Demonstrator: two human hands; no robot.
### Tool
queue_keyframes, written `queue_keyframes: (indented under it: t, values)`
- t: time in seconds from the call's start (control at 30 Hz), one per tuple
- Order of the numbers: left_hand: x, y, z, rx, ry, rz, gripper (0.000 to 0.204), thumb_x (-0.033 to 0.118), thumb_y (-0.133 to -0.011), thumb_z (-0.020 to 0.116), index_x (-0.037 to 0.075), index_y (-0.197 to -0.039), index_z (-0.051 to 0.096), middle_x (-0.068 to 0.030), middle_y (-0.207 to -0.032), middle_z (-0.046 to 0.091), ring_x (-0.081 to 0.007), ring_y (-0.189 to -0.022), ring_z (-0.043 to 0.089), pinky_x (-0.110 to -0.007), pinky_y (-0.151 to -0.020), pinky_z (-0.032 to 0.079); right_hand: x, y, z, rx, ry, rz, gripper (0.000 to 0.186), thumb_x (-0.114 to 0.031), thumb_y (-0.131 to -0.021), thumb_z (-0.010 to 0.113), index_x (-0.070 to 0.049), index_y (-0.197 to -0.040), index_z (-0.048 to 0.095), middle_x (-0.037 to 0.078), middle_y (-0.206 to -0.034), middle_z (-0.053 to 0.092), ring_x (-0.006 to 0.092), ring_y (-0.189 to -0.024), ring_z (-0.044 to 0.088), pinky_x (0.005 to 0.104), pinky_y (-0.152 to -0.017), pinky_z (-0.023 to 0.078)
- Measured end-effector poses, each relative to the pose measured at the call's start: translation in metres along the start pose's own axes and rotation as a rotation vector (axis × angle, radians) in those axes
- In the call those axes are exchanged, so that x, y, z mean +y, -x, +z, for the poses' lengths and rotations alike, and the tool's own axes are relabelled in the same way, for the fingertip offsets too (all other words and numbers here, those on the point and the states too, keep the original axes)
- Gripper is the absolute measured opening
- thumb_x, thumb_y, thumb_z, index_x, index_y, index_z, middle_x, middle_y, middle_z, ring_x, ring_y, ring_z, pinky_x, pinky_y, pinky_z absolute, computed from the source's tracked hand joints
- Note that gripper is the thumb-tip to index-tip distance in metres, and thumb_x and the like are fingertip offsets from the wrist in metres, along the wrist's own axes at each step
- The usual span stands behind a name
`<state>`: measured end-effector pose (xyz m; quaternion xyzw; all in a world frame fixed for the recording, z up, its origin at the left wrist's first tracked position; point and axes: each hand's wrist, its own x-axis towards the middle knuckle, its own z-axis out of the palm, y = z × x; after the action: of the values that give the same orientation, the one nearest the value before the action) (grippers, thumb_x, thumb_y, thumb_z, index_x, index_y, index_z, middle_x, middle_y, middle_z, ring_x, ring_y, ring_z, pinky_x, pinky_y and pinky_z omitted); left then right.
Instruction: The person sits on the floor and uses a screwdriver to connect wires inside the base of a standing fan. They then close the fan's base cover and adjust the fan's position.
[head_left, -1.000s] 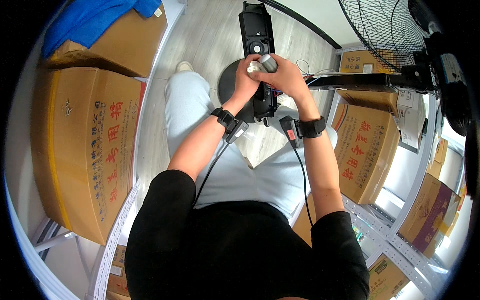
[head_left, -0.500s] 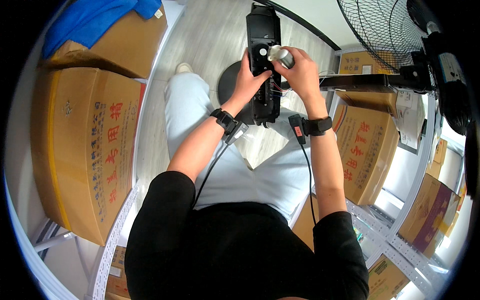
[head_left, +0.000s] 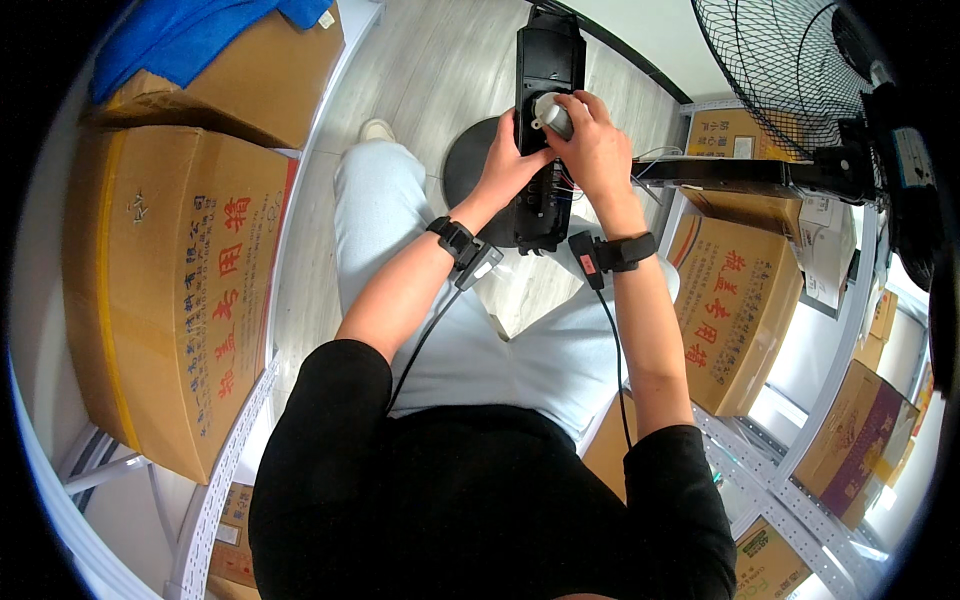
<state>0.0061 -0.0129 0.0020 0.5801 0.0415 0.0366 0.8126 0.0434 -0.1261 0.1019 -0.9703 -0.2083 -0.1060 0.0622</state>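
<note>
A long black plastic housing stretches away from me between my knees. My left hand grips its left side, with the thumb lying across the top. In my right hand is a small silver cylindrical motor with a pale end piece and a mounting tab. The motor sits over the middle of the housing, close against it; whether it is seated cannot be made out under my fingers. Thin coloured wires come out along the housing's right side, below my right hand.
A black round base stands on the floor behind the housing. To the right, a fan with a wire cage lies on a black pole. Cardboard boxes fill the left shelf, and another box stands at right. A blue cloth drapes the far-left box.
The motor has turned in my right hand and come lower onto the housing. Both hands and the housing appear slightly further right, as the view has shifted a little.
</note>
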Motion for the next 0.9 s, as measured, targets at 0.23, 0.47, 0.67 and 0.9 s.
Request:
queue_keyframes:
  t: [0.23,0.47,0.67,0.9]
  values:
    - [-0.004,-0.001,-0.002,-0.023,0.121,-0.017,0.070,0.005,-0.079,0.078,0.004,-0.137,0.039,-0.0086,-0.127,0.054,-0.0188,-0.118,0.053,-0.035,-0.100,0.046,-0.010,0.003,0.002,0.005,-0.066,0.024,0.048,-0.021,-0.077,0.077,-0.018,-0.122,0.063,0.008,-0.138,0.059,0.0340,-0.088,0.072,0.0427,-0.074,0.059]
    - [0.000,0.000,-0.003,-0.025,0.137,-0.075,0.074,0.000,-0.079,0.076,0.006,-0.140,0.034,-0.0094,-0.128,0.053,-0.0193,-0.120,0.052,-0.035,-0.101,0.045,-0.020,0.008,0.000,0.008,-0.046,0.106,0.048,-0.019,-0.077,0.077,-0.017,-0.123,0.064,0.009,-0.135,0.062,0.0343,-0.089,0.072,0.0418,-0.076,0.059]
    - [-0.007,0.000,-0.004,-0.023,0.127,-0.041,0.075,-0.002,-0.079,0.074,0.006,-0.141,0.033,-0.0097,-0.128,0.053,-0.0192,-0.118,0.053,-0.034,-0.098,0.046,-0.021,0.011,-0.002,0.013,-0.084,0.090,0.050,-0.017,-0.074,0.078,-0.017,-0.122,0.063,0.011,-0.139,0.058,0.0353,-0.088,0.072,0.0439,-0.075,0.059]
    - [-0.007,0.002,-0.002,0.025,0.157,-0.019,0.068,0.001,-0.084,0.072,0.006,-0.140,0.035,-0.0082,-0.126,0.055,-0.0181,-0.115,0.054,-0.033,-0.097,0.047,-0.022,0.010,0.000,0.023,-0.120,0.103,0.046,-0.018,-0.078,0.076,-0.018,-0.123,0.067,0.011,-0.137,0.061,0.0355,-0.093,0.071,0.0404,-0.078,0.059]
